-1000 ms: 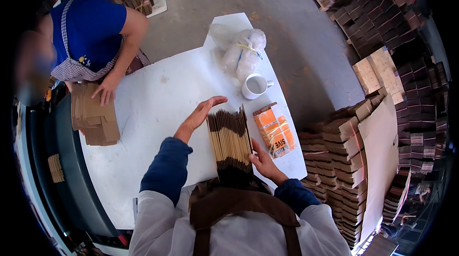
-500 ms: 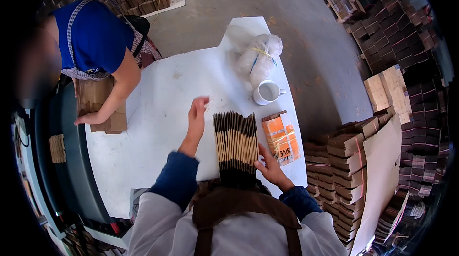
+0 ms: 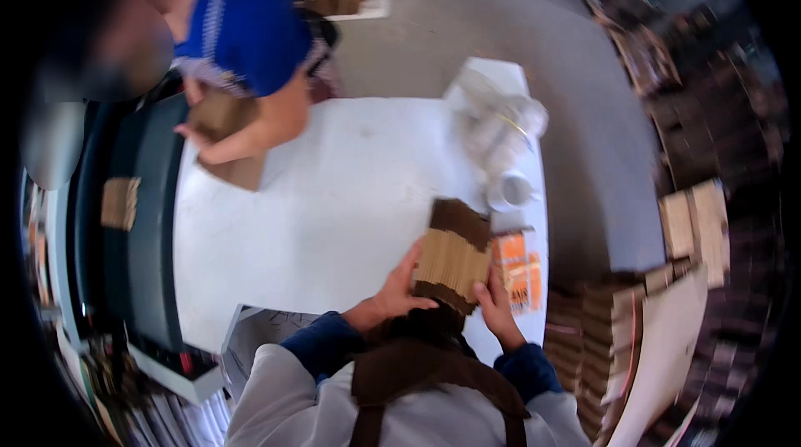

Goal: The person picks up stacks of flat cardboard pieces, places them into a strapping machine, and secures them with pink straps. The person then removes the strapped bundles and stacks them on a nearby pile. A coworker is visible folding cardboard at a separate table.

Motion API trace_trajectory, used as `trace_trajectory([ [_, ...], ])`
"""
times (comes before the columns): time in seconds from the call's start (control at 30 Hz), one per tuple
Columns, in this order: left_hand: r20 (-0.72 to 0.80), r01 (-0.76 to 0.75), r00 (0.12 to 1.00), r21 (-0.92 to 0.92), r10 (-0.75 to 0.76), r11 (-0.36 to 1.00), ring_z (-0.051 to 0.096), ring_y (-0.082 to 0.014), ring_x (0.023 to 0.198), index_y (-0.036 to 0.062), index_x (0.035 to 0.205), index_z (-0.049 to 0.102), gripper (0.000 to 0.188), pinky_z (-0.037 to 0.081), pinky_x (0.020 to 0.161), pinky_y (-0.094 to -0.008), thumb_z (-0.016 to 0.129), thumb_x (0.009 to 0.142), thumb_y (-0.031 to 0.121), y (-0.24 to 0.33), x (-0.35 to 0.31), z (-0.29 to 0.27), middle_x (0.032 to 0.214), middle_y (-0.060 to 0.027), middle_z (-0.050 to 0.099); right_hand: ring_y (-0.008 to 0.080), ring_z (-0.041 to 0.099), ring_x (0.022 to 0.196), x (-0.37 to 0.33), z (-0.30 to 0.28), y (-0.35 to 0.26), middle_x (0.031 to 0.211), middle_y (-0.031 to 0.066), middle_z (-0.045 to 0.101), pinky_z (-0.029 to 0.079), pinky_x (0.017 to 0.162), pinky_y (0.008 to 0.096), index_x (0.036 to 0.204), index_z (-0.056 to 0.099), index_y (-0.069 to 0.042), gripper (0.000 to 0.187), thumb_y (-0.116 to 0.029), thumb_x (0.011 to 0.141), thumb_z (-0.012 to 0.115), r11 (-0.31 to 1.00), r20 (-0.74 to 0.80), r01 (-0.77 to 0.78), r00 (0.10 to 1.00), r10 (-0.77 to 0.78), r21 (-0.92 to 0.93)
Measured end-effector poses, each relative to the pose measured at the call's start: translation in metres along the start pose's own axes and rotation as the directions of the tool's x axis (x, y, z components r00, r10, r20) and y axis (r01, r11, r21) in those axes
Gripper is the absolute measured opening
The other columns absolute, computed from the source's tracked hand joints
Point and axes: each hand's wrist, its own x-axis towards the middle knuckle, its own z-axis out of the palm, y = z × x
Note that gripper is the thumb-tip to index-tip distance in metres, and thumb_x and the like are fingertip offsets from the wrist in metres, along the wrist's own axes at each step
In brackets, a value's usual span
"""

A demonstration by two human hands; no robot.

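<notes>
A bundle of folded brown cardboard pieces (image 3: 453, 259) stands on edge at the near side of the white table, right in front of me. My left hand (image 3: 397, 290) is closed against its left side, and my right hand (image 3: 498, 307) grips its right side. The bundle is tilted a little, its folded edges facing up. Just right of it lies an orange packet (image 3: 524, 280) tied with yellow cord, partly behind my right hand. A white mug (image 3: 511, 191) stands beyond the packet. The picture is smeared by motion.
The white table (image 3: 309, 213) reaches left to a dark conveyor belt (image 3: 154, 238) carrying a small cardboard bundle (image 3: 121, 202). At its far left a person in blue (image 3: 250, 30) holds brown cardboard (image 3: 242, 170). A clear plastic bag (image 3: 505, 130) lies far right. Cardboard stacks (image 3: 576, 338) stand at the right.
My left hand has come down from above the table onto the bundle's left side. The bundle now sits tilted between both hands, its pieces pressed closer together. The whole view has shifted.
</notes>
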Motion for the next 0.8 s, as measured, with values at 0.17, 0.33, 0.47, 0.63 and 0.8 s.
trace_trajectory([
  [0.17, 0.007, 0.062, 0.998, 0.165, -0.064, 0.984, 0.023, -0.0356, 0.141, -0.0034, 0.148, 0.007, 0.121, 0.022, 0.115, -0.0376, 0.084, 0.066, 0.041, 0.015, 0.013, -0.008, 0.152, -0.0244, 0.018, 0.0218, 0.039, 0.132, 0.006, 0.010, 0.006, 0.144, 0.0159, 0.040, 0.030, 0.108, 0.0322, 0.148, 0.024, 0.000, 0.059, -0.019, 0.097, 0.048, 0.993, -0.086, 0.100, 0.992, -0.095, 0.058],
  [0.33, -0.023, 0.052, 0.999, 0.412, -0.046, 0.910, 0.026, -0.0388, 0.139, 0.0007, 0.149, 0.001, 0.118, 0.027, 0.113, -0.0381, 0.082, 0.070, 0.036, -0.015, 0.003, -0.001, 0.151, -0.0256, 0.019, 0.0228, 0.042, 0.126, 0.017, 0.005, 0.024, 0.140, 0.0137, 0.043, 0.031, 0.107, 0.0329, 0.145, 0.028, 0.001, 0.053, -0.023, 0.100, 0.043, 0.997, -0.022, 0.024, 0.999, -0.023, 0.079],
  [0.47, -0.017, 0.179, 0.982, 0.392, -0.188, 0.902, 0.030, -0.0389, 0.137, 0.0010, 0.149, 0.006, 0.111, 0.029, 0.111, -0.0391, 0.080, 0.073, 0.035, 0.001, 0.009, -0.002, 0.149, -0.0261, 0.024, 0.0238, 0.041, 0.127, 0.016, 0.004, 0.014, 0.140, 0.0139, 0.043, 0.031, 0.107, 0.0333, 0.144, 0.029, 0.000, 0.052, -0.024, 0.100, 0.043, 0.996, -0.053, 0.061, 0.997, -0.058, 0.058],
  [0.63, -0.016, 0.147, 0.987, 0.469, -0.158, 0.871, 0.031, -0.0386, 0.136, 0.0013, 0.149, 0.006, 0.109, 0.030, 0.111, -0.0402, 0.078, 0.075, 0.038, 0.001, 0.007, -0.003, 0.149, -0.0258, 0.025, 0.0246, 0.041, 0.127, 0.016, 0.012, 0.018, 0.139, 0.0138, 0.044, 0.031, 0.107, 0.0339, 0.144, 0.030, -0.001, 0.052, -0.026, 0.100, 0.044, 0.994, -0.143, 0.060, 0.989, -0.047, 0.090],
  [0.8, -0.012, 0.142, 0.988, 0.476, -0.155, 0.868, 0.032, -0.0399, 0.135, 0.0027, 0.149, 0.007, 0.110, 0.031, 0.110, -0.0416, 0.078, 0.074, 0.041, 0.004, 0.007, -0.003, 0.148, -0.0253, 0.027, 0.0242, 0.041, 0.127, 0.021, 0.003, 0.037, 0.140, 0.0135, 0.043, 0.031, 0.107, 0.0334, 0.145, 0.028, -0.001, 0.053, -0.025, 0.100, 0.044, 0.992, -0.058, 0.038, 0.998, -0.031, 0.117],
])
